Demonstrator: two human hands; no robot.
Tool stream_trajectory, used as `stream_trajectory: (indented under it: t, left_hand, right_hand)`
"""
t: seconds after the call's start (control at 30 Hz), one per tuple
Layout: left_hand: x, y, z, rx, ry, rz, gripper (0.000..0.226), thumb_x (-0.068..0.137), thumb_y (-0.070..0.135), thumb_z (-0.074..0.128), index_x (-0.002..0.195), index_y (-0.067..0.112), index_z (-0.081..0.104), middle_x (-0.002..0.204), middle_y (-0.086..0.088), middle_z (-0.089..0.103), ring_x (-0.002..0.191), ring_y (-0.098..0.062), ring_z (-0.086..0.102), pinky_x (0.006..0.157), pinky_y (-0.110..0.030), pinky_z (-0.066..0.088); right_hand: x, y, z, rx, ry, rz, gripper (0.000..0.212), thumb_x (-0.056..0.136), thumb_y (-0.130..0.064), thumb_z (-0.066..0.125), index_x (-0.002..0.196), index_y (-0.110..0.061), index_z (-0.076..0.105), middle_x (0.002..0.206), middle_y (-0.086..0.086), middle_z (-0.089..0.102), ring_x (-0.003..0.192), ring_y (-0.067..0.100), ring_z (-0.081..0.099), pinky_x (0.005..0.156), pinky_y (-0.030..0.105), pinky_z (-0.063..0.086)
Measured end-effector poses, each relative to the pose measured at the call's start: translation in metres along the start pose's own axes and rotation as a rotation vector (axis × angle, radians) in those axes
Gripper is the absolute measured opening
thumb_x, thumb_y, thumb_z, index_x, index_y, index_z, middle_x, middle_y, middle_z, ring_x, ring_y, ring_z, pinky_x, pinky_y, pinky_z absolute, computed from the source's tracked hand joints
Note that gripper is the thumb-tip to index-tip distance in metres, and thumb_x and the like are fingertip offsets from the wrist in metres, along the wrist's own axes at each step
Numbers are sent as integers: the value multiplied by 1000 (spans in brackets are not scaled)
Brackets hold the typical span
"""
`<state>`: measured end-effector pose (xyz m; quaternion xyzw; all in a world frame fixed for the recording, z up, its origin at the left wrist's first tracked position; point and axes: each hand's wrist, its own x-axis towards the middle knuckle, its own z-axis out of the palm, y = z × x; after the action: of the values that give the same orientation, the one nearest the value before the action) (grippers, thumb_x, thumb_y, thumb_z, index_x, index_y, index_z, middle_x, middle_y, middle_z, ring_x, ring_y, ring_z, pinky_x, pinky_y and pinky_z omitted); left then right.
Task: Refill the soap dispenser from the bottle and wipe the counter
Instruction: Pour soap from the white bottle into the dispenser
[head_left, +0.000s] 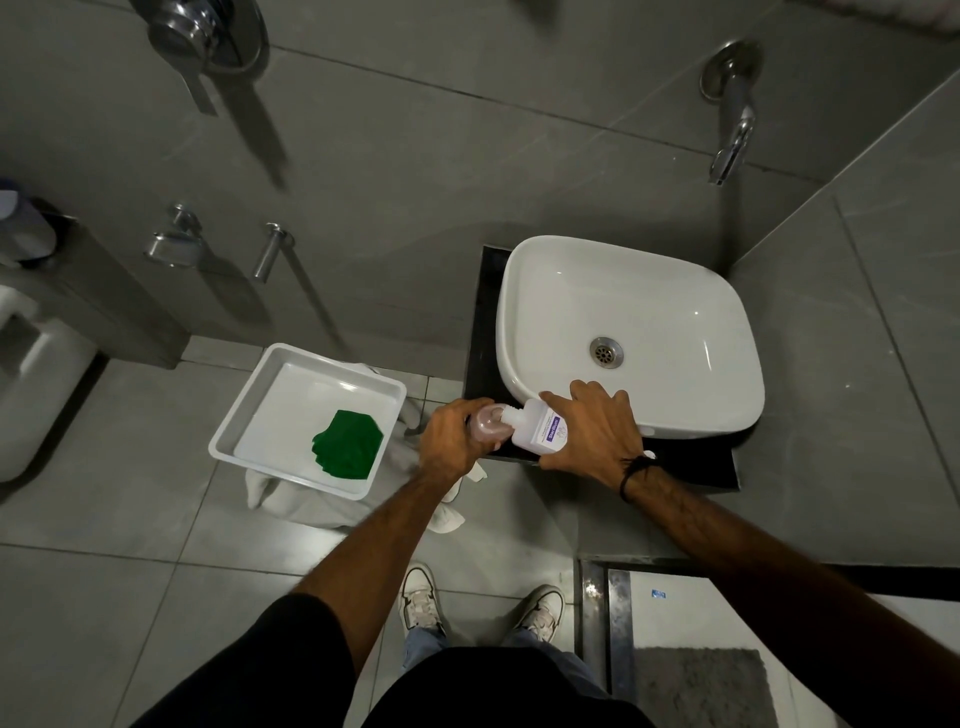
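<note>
— Dark sleeves and bare forearms sit closest to the lens, and both arms reach down to the front edge of the counter. What has each hand got?

— Left hand (451, 435) is wrapped round the soap dispenser (487, 422), a small pinkish container with its open top facing right. Right hand (592, 431) is closed over the white bottle (540, 430), tipped on its side so the threaded neck meets the dispenser's mouth.

— So the pour is under way?

— That's my reading; I can't see any liquid moving. To do it well, I'd keep the neck seated in the opening, raise the bottle's base slowly, and hold the dispenser upright enough not to overflow.

— Where is all this relative to the basin?

— Just in front of the white sink (628, 332), over the left corner of the black counter (691, 467). A drip would land on the counter or the floor tiles.

— And the wiping?

— Not yet begun, I'd say. A green cloth (347, 448) lies in the white tray (260, 410) to the left, set on a pale towel (291, 501) and near enough to reach.
</note>
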<state>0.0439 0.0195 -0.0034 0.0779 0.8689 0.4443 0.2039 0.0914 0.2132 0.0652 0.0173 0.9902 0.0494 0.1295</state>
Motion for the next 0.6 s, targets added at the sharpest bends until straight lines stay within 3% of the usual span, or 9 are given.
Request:
stream_trajectory:
  t: [0.3, 0.47, 0.53, 0.6]
  left_hand:
    - [1, 0, 2, 3, -4, -15, 65, 75, 30, 87, 134, 16, 64, 130, -8, 70, 120, -25, 65, 102, -33, 49]
    - [-15, -9, 6, -41, -23, -100, 100, 71, 26, 90, 154, 22, 34, 149, -8, 47, 136, -24, 48, 114, -46, 45]
    - [-26, -21, 11, -1, -1, -162, 91, 76, 25, 86, 151, 17, 35, 149, -11, 44, 136, -27, 46, 112, -47, 44]
    - [-37, -31, 20, 74, -12, -215, 64, 84, 22, 78, 139, 10, 47, 140, -14, 51, 128, -30, 52, 108, -45, 46]
  right_hand:
    - [-2, 4, 7, 28, 20, 8, 86, 60, -73, 72, 133, -32, 54, 107, 4, 57, 101, 25, 54, 79, 38, 38]
    - [-24, 5, 16, 206, 103, 119, 69, 62, -65, 71, 123, -33, 59, 96, 1, 57, 94, 26, 58, 73, 36, 40]
    - [-37, 8, 24, 382, 186, 180, 58, 61, -58, 76, 110, -29, 65, 88, 0, 59, 88, 26, 61, 66, 32, 42]
    - [-51, 14, 35, 569, 229, 240, 55, 61, -52, 82, 108, -27, 66, 94, -2, 65, 93, 23, 62, 69, 33, 49]
